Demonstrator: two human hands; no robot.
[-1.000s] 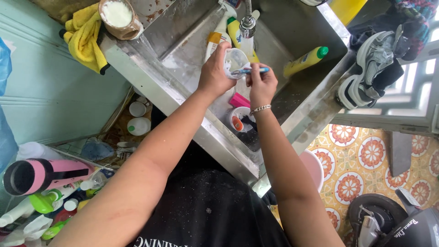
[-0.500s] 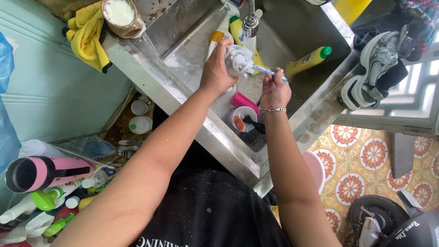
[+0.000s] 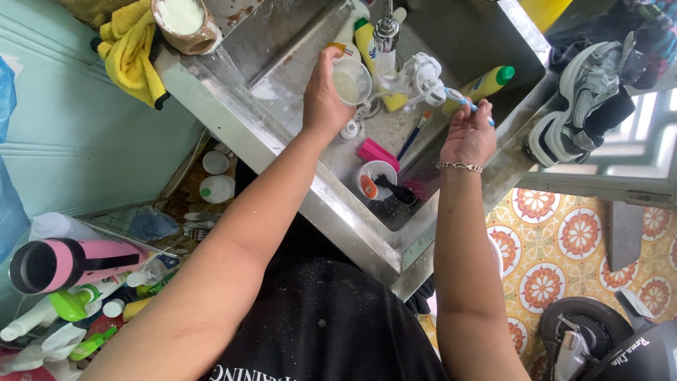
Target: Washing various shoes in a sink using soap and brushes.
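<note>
at the far left a yellow cloth (image 3: 130,49) lies over the rim of the steel sink (image 3: 296,183), beside a round tub of white paste (image 3: 182,21). the left hand (image 3: 326,95) is curled around a clear plastic cup (image 3: 351,83), held tilted beside the faucet (image 3: 386,32). a white cup (image 3: 375,180) with a black spoon sits in the near part of the basin. to the right, the right hand (image 3: 467,134) pinches a blue toothbrush (image 3: 471,104), fingers closed on its handle, near a yellow bottle (image 3: 486,83).
</note>
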